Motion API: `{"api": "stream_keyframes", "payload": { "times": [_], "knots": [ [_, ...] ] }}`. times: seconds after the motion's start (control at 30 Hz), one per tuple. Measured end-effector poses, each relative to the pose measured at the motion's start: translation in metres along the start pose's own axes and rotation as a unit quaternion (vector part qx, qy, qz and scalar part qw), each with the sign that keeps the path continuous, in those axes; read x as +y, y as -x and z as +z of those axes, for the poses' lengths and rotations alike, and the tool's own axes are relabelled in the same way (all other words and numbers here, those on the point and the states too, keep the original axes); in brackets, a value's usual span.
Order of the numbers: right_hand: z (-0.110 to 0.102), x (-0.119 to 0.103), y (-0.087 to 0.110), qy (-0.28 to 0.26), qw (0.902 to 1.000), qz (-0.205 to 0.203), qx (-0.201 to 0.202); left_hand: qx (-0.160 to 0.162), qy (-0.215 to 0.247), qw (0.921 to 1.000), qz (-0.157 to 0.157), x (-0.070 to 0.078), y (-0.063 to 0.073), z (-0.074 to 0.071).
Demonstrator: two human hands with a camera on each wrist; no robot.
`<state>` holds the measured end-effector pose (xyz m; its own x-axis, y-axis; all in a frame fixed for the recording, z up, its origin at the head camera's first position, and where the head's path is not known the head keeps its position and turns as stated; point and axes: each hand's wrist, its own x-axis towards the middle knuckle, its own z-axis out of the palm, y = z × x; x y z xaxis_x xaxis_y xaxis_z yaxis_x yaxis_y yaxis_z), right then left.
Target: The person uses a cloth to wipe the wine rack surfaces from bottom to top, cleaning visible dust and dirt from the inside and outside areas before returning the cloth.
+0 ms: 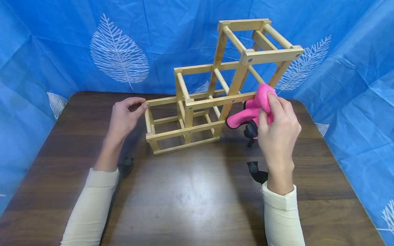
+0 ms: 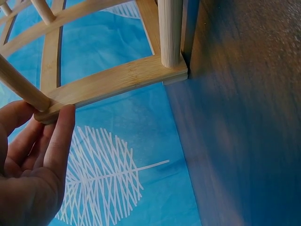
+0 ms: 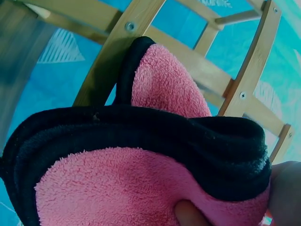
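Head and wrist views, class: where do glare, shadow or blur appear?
Head view: glare whitens the tabletop near its middle, shadows either side; left wrist view: bluish sheen over that dark surface; right wrist view: upper-left corner blurred, pink cloth sharper.

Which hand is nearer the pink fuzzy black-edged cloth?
Right: the right hand grips the cloth; the left hand, farther off, pinches the low end of the pale wooden stepped rack.

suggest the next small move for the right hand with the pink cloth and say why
I'd probably press the pink cloth onto the middle tier's front rail and draw it slowly leftward: the right hand pinches the cloth close by that rail, and the left hand pinches the lowest tier's back-left corner of the wooden rack, which should help steady it.
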<state>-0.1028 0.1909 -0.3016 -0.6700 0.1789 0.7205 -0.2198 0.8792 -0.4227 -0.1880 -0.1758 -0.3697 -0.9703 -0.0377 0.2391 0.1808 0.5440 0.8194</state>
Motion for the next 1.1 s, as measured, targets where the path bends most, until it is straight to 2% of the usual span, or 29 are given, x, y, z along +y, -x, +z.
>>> {"api": "stream_keyframes", "payload": {
  "times": [0.23,0.33,0.5,0.57,0.67,0.8,0.9,1.1],
  "knots": [
    [-0.005,0.013,-0.004,0.033,0.998,0.045,0.028,-0.003,0.0,1.0,-0.001,-0.001,0.001,0.001],
    [-0.011,0.016,-0.003,0.04,0.997,0.043,0.051,0.0,-0.001,1.0,0.001,-0.002,0.001,0.001],
    [-0.021,0.021,0.0,0.051,0.9917,0.044,0.11,0.006,0.0,0.9999,0.009,-0.003,0.0,0.001],
    [-0.023,0.025,0.002,0.055,0.9899,0.052,0.119,0.006,-0.001,0.9999,0.008,-0.002,0.0,0.002],
    [-0.016,0.03,0.007,0.06,0.9927,0.041,0.096,0.007,-0.003,1.0,0.004,-0.002,0.0,0.001],
    [0.0,0.028,0.015,0.048,0.9986,0.016,0.019,0.01,-0.006,0.9999,0.001,-0.002,0.001,-0.002],
    [0.01,0.027,0.018,0.036,0.9991,0.005,-0.023,0.012,-0.006,0.9999,0.0,-0.001,0.001,-0.002],
    [0.022,0.033,0.023,0.014,0.9979,0.021,-0.059,0.007,-0.008,0.9999,0.006,0.0,-0.001,0.001]
  ]
}}
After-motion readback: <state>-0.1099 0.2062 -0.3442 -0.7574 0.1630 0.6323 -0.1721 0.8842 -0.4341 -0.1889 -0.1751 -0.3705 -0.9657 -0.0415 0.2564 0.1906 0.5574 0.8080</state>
